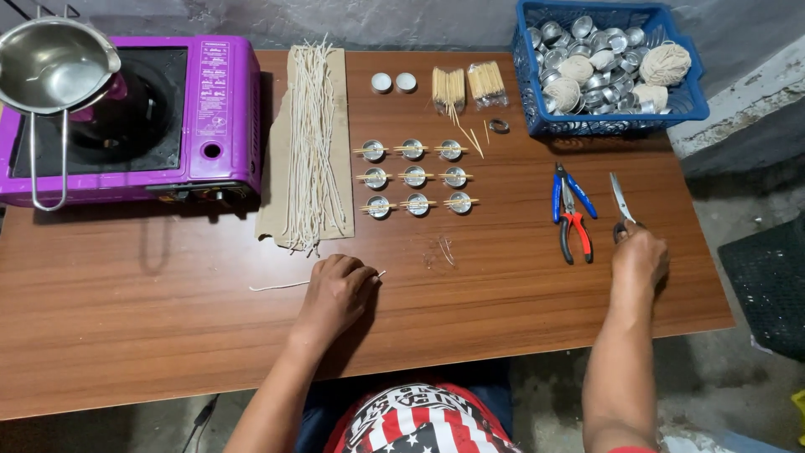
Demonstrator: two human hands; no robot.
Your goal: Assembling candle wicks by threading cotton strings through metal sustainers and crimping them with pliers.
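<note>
My left hand rests on the wooden table, fingers curled over a long white wick that lies flat near the front. My right hand is at the right, closed on the handles of a pair of scissors whose blades point away. Beyond the left hand, small metal cups stand in three rows of three, each with wooden sticks laid across the top.
Blue and red pliers lie left of the scissors. A bundle of white wicks lies on cardboard. A purple stove with a steel pot is far left. A blue basket holds cups and string balls.
</note>
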